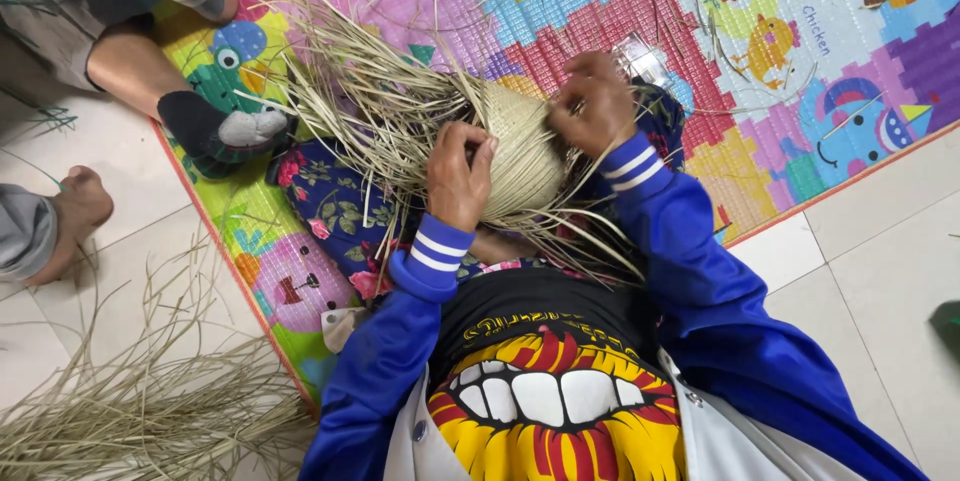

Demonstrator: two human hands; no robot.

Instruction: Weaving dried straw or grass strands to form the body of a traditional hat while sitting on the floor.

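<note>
A half-woven straw piece [520, 146], domed and pale tan, rests on my lap between my hands. My left hand [458, 173] grips its left side, fingers curled over the woven part. At the upper right edge my right hand [592, 103] pinches loose straw strands. Long unwoven strands [370, 91] fan out from the piece to the upper left and trail down toward my body. Both of my arms are in blue sleeves with white-striped cuffs.
A colourful play mat [760, 31] covers the floor under me. Another person's legs, one foot in a dark sock [215, 131] and one bare [75, 211], lie at the upper left. A heap of loose straw [130, 401] sits on the white tiles at lower left.
</note>
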